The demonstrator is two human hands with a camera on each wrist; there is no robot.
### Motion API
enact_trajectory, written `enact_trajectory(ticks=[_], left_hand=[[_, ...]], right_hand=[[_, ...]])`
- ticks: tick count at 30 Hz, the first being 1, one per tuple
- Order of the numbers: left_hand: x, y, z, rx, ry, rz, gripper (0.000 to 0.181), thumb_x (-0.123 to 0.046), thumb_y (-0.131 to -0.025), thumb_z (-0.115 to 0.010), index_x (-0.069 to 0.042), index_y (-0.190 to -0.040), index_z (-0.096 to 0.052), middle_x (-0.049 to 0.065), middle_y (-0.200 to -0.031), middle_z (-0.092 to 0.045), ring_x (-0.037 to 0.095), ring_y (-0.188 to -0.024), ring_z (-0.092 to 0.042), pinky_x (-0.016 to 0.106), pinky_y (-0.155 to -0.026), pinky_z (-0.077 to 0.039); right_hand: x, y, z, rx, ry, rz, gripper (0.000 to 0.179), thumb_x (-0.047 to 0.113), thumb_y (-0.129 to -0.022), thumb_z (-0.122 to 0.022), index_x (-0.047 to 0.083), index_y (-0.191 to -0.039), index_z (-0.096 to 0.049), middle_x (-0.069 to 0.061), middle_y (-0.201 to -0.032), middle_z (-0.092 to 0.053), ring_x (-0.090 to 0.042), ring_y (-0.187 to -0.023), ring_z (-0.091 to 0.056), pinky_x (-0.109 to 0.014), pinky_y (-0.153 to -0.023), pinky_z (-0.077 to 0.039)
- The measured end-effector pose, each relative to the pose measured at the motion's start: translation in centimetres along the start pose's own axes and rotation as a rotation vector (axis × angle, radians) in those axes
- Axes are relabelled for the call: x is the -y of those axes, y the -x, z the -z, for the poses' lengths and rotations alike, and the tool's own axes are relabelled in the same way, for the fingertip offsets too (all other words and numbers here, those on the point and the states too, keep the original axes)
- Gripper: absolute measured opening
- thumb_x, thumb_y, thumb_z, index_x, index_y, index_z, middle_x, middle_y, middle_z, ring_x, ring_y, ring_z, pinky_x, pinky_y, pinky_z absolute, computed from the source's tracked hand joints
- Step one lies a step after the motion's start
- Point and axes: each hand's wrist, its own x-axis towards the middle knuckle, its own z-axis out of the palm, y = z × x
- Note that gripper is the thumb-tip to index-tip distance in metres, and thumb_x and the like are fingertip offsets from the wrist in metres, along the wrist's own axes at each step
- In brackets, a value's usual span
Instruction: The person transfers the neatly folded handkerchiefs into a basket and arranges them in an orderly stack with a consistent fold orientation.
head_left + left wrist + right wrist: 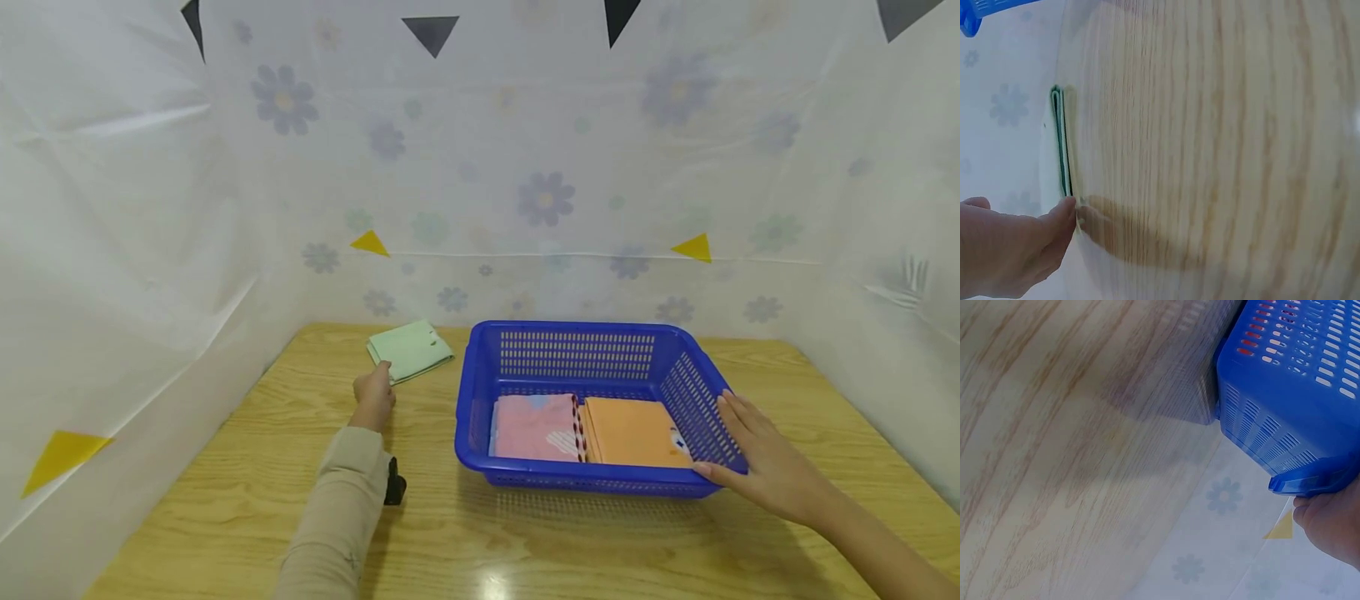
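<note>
A light green folded cloth (410, 350) lies on the table left of the blue plastic basket (592, 472). My left hand (373, 396) is at the cloth's near corner and pinches it; in the left wrist view the thumb of this hand (1016, 247) meets the end of the layered cloth edge (1062, 144). My right hand (772, 458) holds the basket's near right corner, thumb over the front rim and fingers along the right rim. Inside the basket, a pink folded cloth (536, 427) sits beside an orange folded cloth (636, 432).
The wooden table (540, 554) backs onto a white flower-print sheet (465, 158), with more sheeting at both sides. Yellow triangles (371, 243) and dark triangles mark the sheets. A black device (394, 483) is on my left wrist.
</note>
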Motion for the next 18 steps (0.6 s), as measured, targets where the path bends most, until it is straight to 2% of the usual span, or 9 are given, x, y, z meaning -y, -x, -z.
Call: enact_trajectory(ticks=[2, 3, 5, 6, 7, 9, 13, 18], left_hand=[[0.05, -0.13, 0.04, -0.006, 0.015, 0.008, 0.058, -0.024, -0.086, -0.052, 0.000, -0.134, -0.031, -0.007, -0.061, -0.035, 0.003, -0.047, -0.029, 0.015, -0.045, -0.032], [0.06, -0.15, 0.05, -0.007, 0.031, 0.009, 0.059, -0.024, -0.086, -0.052, 0.000, -0.135, -0.031, -0.004, -0.066, -0.043, 0.004, -0.053, -0.039, 0.016, -0.049, -0.036], [0.05, -0.13, 0.09, -0.006, 0.079, 0.015, 0.060, -0.024, -0.088, -0.051, 0.000, -0.138, -0.027, 0.005, -0.090, -0.055, 0.010, -0.075, -0.053, 0.018, -0.062, -0.044], [0.04, -0.14, 0.11, -0.005, 0.109, 0.022, 0.062, -0.024, -0.088, -0.050, 0.000, -0.139, -0.025, 0.010, -0.106, -0.055, 0.015, -0.091, -0.055, 0.021, -0.072, -0.047], [-0.01, -0.12, 0.15, 0.002, 0.141, 0.029, 0.063, -0.024, -0.089, -0.050, 0.001, -0.140, -0.022, 0.015, -0.122, -0.049, 0.020, -0.107, -0.053, 0.024, -0.083, -0.048], [-0.11, -0.15, 0.23, 0.019, 0.200, 0.044, 0.065, -0.022, -0.090, -0.048, 0.001, -0.142, -0.017, 0.019, -0.139, -0.036, 0.027, -0.125, -0.041, 0.031, -0.099, -0.043], [-0.44, 0.08, 0.36, 0.048, 0.284, 0.074, 0.065, -0.020, -0.091, -0.045, 0.002, -0.143, -0.013, 0.021, -0.143, -0.028, 0.031, -0.131, -0.033, 0.037, -0.107, -0.035], [-0.70, 0.69, 0.44, 0.060, 0.322, 0.097, 0.065, -0.022, -0.092, -0.043, -0.002, -0.144, -0.009, 0.019, -0.144, -0.025, 0.029, -0.132, -0.033, 0.035, -0.107, -0.035]], right_hand=[[0.00, 0.00, -0.02, -0.001, -0.002, 0.001, 0.089, 0.039, -0.086, -0.056, -0.005, -0.142, -0.002, -0.029, -0.148, -0.002, -0.042, -0.136, 0.007, -0.065, -0.104, 0.001], [0.01, 0.00, -0.04, -0.003, -0.002, 0.002, 0.089, 0.039, -0.086, -0.056, -0.005, -0.142, -0.002, -0.029, -0.148, -0.002, -0.042, -0.137, 0.007, -0.065, -0.105, 0.002], [0.02, 0.00, -0.07, -0.007, -0.001, 0.006, 0.089, 0.038, -0.086, -0.056, -0.005, -0.142, -0.003, -0.029, -0.147, -0.002, -0.042, -0.137, 0.006, -0.063, -0.106, 0.003], [0.03, 0.00, -0.08, -0.007, -0.003, 0.007, 0.089, 0.038, -0.086, -0.056, -0.005, -0.142, -0.002, -0.029, -0.147, -0.002, -0.042, -0.137, 0.006, -0.063, -0.106, 0.004], [0.04, -0.01, -0.09, -0.007, -0.004, 0.008, 0.089, 0.038, -0.086, -0.056, -0.005, -0.142, -0.002, -0.029, -0.147, -0.002, -0.042, -0.137, 0.007, -0.062, -0.106, 0.004], [0.06, -0.01, -0.10, -0.006, -0.009, 0.009, 0.089, 0.038, -0.086, -0.056, -0.005, -0.142, -0.001, -0.029, -0.147, -0.002, -0.041, -0.137, 0.007, -0.062, -0.107, 0.005], [0.06, 0.00, -0.11, -0.005, -0.012, 0.007, 0.089, 0.037, -0.086, -0.056, -0.004, -0.142, -0.001, -0.029, -0.148, 0.000, -0.041, -0.137, 0.008, -0.061, -0.107, 0.007], [0.03, 0.04, -0.14, -0.014, -0.011, 0.012, 0.088, 0.037, -0.086, -0.056, -0.005, -0.142, -0.002, -0.030, -0.147, -0.002, -0.041, -0.137, 0.008, -0.059, -0.108, 0.008]])
